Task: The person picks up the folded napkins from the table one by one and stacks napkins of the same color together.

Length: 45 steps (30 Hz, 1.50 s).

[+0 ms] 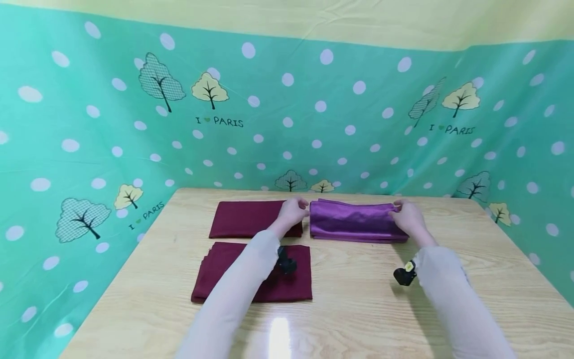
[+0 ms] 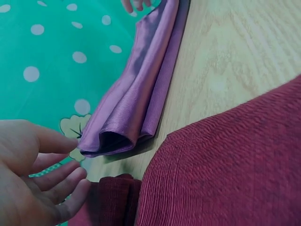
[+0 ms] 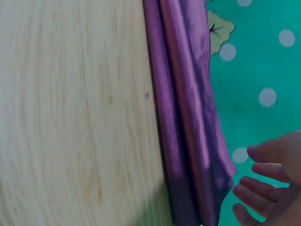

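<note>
A folded shiny purple cloth [image 1: 354, 221] lies at the back of the table, right of centre. My left hand [image 1: 293, 211] is at its left end, over the edge of a folded maroon cloth [image 1: 244, 219]. In the left wrist view the left fingers [image 2: 56, 141] are loosely spread, one tip close to the purple cloth's corner; I cannot tell if it touches. My right hand [image 1: 409, 218] is beside the purple cloth's right end. The right wrist view shows its fingers [image 3: 265, 146] relaxed and apart from the cloth, with nothing between them.
A second folded maroon cloth [image 1: 287, 286] lies nearer on the left, partly under my left forearm. All the cloths are on a light wooden table [image 1: 358, 299]. A green dotted curtain [image 1: 314, 124] stands behind and along the sides of the table.
</note>
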Each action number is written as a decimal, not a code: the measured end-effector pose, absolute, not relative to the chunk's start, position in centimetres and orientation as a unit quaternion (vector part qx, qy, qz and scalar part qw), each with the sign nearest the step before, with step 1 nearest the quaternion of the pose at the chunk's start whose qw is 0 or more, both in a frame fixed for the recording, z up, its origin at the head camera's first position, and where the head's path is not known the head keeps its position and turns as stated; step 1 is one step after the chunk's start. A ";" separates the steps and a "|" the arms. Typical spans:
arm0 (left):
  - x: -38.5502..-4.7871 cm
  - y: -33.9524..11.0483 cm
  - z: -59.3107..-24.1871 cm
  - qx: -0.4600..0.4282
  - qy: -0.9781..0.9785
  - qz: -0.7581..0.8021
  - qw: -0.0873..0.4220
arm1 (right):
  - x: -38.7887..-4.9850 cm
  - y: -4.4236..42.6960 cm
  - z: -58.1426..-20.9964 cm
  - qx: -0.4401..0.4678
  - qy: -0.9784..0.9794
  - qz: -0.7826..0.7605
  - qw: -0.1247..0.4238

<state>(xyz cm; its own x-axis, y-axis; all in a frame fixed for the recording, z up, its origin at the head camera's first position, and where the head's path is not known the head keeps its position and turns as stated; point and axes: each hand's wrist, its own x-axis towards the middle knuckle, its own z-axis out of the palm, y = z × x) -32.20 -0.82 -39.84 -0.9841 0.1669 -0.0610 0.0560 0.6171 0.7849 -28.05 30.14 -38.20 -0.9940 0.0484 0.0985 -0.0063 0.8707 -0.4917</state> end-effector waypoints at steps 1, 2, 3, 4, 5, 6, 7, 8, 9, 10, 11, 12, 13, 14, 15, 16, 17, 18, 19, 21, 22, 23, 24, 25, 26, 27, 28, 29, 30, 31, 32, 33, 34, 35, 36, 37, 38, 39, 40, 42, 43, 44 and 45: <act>-32.0 -1.0 -39.8 0.063 0.897 0.432 0.067 | -28.0 29.9 -38.1 -0.006 -0.965 0.258 0.051; -31.9 -1.1 -39.7 0.064 0.897 0.431 0.069 | -28.0 29.7 -38.0 -0.003 -0.964 0.260 0.048; -31.8 -1.2 -39.6 0.067 0.898 0.430 0.070 | -28.0 29.5 -37.9 0.000 -0.964 0.263 0.043; -31.7 -1.4 -39.5 0.070 0.897 0.430 0.070 | -28.0 29.4 -37.8 0.001 -0.964 0.263 0.040; -31.5 -1.5 -39.3 0.075 0.897 0.430 0.071 | -27.9 29.2 -37.6 0.004 -0.963 0.267 0.039; -31.5 -1.5 -39.1 0.079 0.897 0.428 0.071 | -27.9 29.0 -37.5 0.006 -0.963 0.268 0.037; -31.3 -1.6 -39.0 0.085 0.898 0.427 0.070 | -27.8 28.8 -37.4 0.009 -0.962 0.272 0.036; -31.2 -1.7 -38.8 0.088 0.897 0.427 0.072 | -27.7 28.6 -37.3 0.012 -0.960 0.277 0.034; -31.1 -1.7 -38.7 0.093 0.897 0.425 0.073 | -27.6 28.4 -37.2 0.016 -0.959 0.281 0.034; -30.9 -1.8 -38.6 0.099 0.898 0.423 0.074 | -27.6 28.2 -37.2 0.020 -0.958 0.282 0.036; -30.8 -1.8 -38.5 0.105 0.898 0.421 0.075 | -27.5 28.0 -37.2 0.024 -0.957 0.285 0.036; -30.7 -1.9 -38.5 0.111 0.897 0.421 0.076 | -27.4 27.8 -37.2 0.026 -0.958 0.284 0.034; -30.5 -2.0 -38.3 0.116 0.897 0.419 0.078 | -27.3 27.6 -37.2 0.029 -0.958 0.284 0.034; -30.3 -2.1 -38.2 0.121 0.898 0.415 0.079 | -27.2 27.4 -37.2 0.033 -0.958 0.283 0.034; -30.2 -2.3 -38.2 0.127 0.900 0.410 0.078 | -27.2 27.1 -37.2 0.037 -0.958 0.282 0.034; -30.0 -2.4 -38.1 0.132 0.901 0.407 0.079 | -27.1 26.9 -37.1 0.040 -0.958 0.283 0.032; -29.8 -2.6 -38.1 0.138 0.902 0.402 0.078 | -27.0 26.7 -37.1 0.043 -0.957 0.286 0.029; -29.7 -2.7 -38.0 0.143 0.903 0.398 0.077 | -26.9 26.5 -37.1 0.045 -0.956 0.288 0.027; -29.5 -2.9 -38.0 0.147 0.904 0.395 0.076 | -26.8 26.2 -37.1 0.048 -0.955 0.293 0.027; -29.2 -3.3 -38.1 0.154 0.903 0.395 0.074 | -26.4 25.8 -37.0 0.054 -0.950 0.305 0.027; -29.1 -3.6 -38.1 0.156 0.901 0.398 0.074 | -26.2 25.6 -37.0 0.055 -0.948 0.311 0.027; -28.9 -3.8 -38.2 0.157 0.900 0.401 0.073 | -26.0 25.4 -37.0 0.054 -0.947 0.317 0.026; -28.8 -4.0 -38.2 0.157 0.898 0.404 0.072 | -25.8 25.1 -37.1 0.054 -0.945 0.321 0.025; -28.7 -4.3 -38.2 0.157 0.897 0.407 0.070 | -25.5 24.9 -37.1 0.053 -0.944 0.326 0.023; -28.6 -4.5 -38.3 0.157 0.897 0.408 0.068 | -25.3 24.7 -37.1 0.052 -0.943 0.329 0.020; -28.5 -4.7 -38.3 0.159 0.897 0.408 0.065 | -25.1 24.4 -37.0 0.050 -0.942 0.330 0.018; -28.3 -5.0 -38.3 0.159 0.897 0.408 0.064 | -25.0 24.2 -37.0 0.049 -0.942 0.331 0.015; -28.2 -5.2 -38.4 0.161 0.897 0.408 0.062 | -24.8 23.9 -37.0 0.047 -0.942 0.332 0.013; -28.0 -5.5 -38.4 0.162 0.897 0.407 0.061 | -24.6 23.7 -37.0 0.047 -0.941 0.334 0.013; -27.9 -5.7 -38.5 0.164 0.897 0.406 0.060 | -24.4 23.5 -36.9 0.045 -0.940 0.338 0.014; -27.7 -5.9 -38.5 0.165 0.897 0.406 0.061 | -24.3 23.2 -36.9 0.046 -0.938 0.342 0.015; -27.5 -6.1 -38.5 0.165 0.897 0.407 0.060 | -24.1 23.0 -36.8 0.046 -0.936 0.348 0.016; -27.3 -6.3 -38.5 0.164 0.897 0.407 0.060 | -23.9 22.7 -36.8 0.047 -0.934 0.354 0.017; -27.1 -6.6 -38.5 0.164 0.897 0.406 0.059 | -23.8 22.5 -36.8 0.046 -0.932 0.359 0.016; -26.9 -6.8 -38.5 0.163 0.898 0.405 0.057 | -23.6 22.4 -36.8 0.047 -0.930 0.364 0.014; -26.7 -6.9 -38.6 0.165 0.899 0.403 0.052 | -23.5 22.2 -36.8 0.046 -0.928 0.368 0.013; -26.6 -7.1 -38.6 0.164 0.900 0.401 0.048 | -23.4 22.0 -36.8 0.047 -0.928 0.370 0.012; -26.4 -7.3 -38.6 0.165 0.901 0.400 0.041 | -23.3 21.9 -36.9 0.047 -0.927 0.372 0.013; -26.3 -7.5 -38.7 0.167 0.902 0.398 0.034 | -23.2 21.8 -36.9 0.047 -0.926 0.373 0.015; -26.0 -7.8 -38.8 0.167 0.903 0.396 0.023 | -23.0 21.6 -37.1 0.050 -0.926 0.375 0.020; -25.9 -7.9 -38.9 0.167 0.904 0.393 0.017 | -23.0 21.4 -37.2 0.052 -0.925 0.375 0.022; -25.7 -8.1 -39.0 0.165 0.905 0.391 0.014 | -22.9 21.3 -37.3 0.055 -0.925 0.376 0.024; -25.6 -8.2 -39.1 0.164 0.907 0.388 0.010 | -22.8 21.1 -37.4 0.056 -0.923 0.380 0.025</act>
<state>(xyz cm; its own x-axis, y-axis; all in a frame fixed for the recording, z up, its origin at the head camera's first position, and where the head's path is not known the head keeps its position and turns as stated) -25.56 -8.24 -39.08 -0.9463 0.3044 0.1088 0.2889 0.6452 0.7073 -22.85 21.13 -37.42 -0.9925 -0.0846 0.0881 -0.1221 0.7053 -0.6983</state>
